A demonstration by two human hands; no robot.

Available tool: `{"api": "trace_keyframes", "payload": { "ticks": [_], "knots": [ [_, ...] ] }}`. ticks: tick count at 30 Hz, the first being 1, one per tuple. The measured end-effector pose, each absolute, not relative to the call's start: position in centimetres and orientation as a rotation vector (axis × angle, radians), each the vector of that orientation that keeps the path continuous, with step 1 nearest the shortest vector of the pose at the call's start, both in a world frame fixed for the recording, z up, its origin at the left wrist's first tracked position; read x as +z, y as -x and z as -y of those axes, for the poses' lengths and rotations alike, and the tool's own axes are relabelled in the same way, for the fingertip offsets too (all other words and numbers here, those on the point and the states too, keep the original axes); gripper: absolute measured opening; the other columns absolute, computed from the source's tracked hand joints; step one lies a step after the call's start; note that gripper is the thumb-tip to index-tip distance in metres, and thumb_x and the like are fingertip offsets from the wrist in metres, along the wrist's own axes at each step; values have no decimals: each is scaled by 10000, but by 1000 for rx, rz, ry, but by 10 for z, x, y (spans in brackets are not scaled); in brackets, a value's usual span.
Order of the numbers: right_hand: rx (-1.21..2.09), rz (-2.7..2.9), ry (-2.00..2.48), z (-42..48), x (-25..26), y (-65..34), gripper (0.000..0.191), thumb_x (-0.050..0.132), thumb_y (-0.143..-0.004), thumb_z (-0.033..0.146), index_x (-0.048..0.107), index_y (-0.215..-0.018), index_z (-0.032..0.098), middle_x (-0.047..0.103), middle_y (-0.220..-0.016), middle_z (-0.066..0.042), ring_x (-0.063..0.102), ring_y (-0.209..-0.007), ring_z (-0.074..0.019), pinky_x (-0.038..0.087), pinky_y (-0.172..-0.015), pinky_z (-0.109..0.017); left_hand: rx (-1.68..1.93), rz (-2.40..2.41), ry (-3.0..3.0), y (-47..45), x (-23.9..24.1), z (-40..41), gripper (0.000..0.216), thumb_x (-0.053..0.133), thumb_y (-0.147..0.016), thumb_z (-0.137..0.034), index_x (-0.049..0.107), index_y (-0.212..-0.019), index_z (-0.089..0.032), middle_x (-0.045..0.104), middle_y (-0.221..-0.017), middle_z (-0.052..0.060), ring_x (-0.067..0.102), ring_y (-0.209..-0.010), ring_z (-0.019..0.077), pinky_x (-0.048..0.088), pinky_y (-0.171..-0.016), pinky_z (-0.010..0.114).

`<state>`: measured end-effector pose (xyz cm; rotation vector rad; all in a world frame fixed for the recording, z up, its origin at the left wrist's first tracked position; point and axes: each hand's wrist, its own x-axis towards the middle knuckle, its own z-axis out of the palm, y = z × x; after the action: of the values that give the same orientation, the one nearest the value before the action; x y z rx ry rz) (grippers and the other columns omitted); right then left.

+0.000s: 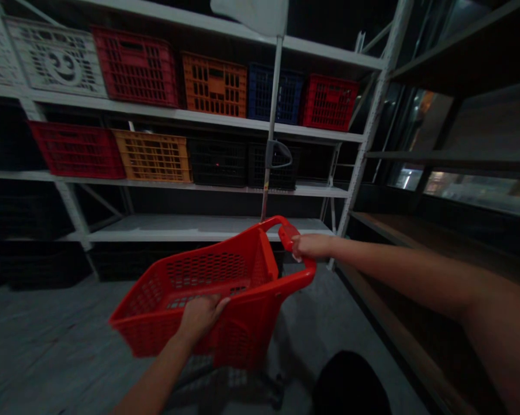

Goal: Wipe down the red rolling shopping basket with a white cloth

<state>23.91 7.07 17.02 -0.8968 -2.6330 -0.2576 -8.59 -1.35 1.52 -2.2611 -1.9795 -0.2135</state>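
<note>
A red plastic shopping cart (247, 340) stands on the floor in front of me, its basket to the left and its handle to the right. With my right hand (312, 246) I grip the handle, fingers wrapped round it. My left hand (202, 317) is closed over the near rim of the basket, thumb along the edge and fingers reaching over the inner side. Through the basket's lattice walls I see no goods inside. A metal pole (274, 115) with a grey loop grip rises behind the handle; its lower end is hidden by the cart.
A white metal rack (199, 235) fills the back, holding red, orange (215, 85), blue (281, 95), white (59, 60) and black crates. Dark shelving (415, 236) runs along the right. Grey concrete floor (39, 340) extends at left. A dark rounded shape (350, 383) sits at the bottom.
</note>
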Motion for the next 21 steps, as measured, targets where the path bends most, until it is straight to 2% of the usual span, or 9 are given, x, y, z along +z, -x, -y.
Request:
{"api": "trace_keyframes", "payload": {
  "ticks": [4,11,17,21],
  "knots": [
    [-105,2941,570,-83,174,-233,126,600,-668,138,628,-593,236,654,-699,48,549,-745,-100,400,-733,-204,-251,2001,2236,84,16,13,614,98,-819,-565,600,-787,-212,673,-767,74,616,-760,187,399,-647,254],
    [-132,2678,962,-57,150,-257,200,466,-780,149,646,-707,194,632,-695,-9,543,-673,-134,402,-679,-242,-267,1994,2193,79,15,8,670,49,-805,-591,605,-784,-217,672,-735,82,619,-726,207,405,-614,271],
    [-197,1936,950,3,78,-235,222,427,-798,112,614,-896,181,579,-891,-70,520,-866,-182,425,-773,-328,-264,2002,2203,80,15,5,661,70,-799,-602,605,-784,-215,670,-748,82,616,-737,204,401,-620,268],
    [-72,1657,926,28,12,-177,233,443,-773,88,617,-879,200,504,-864,-57,520,-824,-160,459,-741,-296,-227,2014,2200,79,18,7,644,80,-803,-596,602,-799,-219,666,-757,73,611,-733,186,393,-627,250]
  ]
}}
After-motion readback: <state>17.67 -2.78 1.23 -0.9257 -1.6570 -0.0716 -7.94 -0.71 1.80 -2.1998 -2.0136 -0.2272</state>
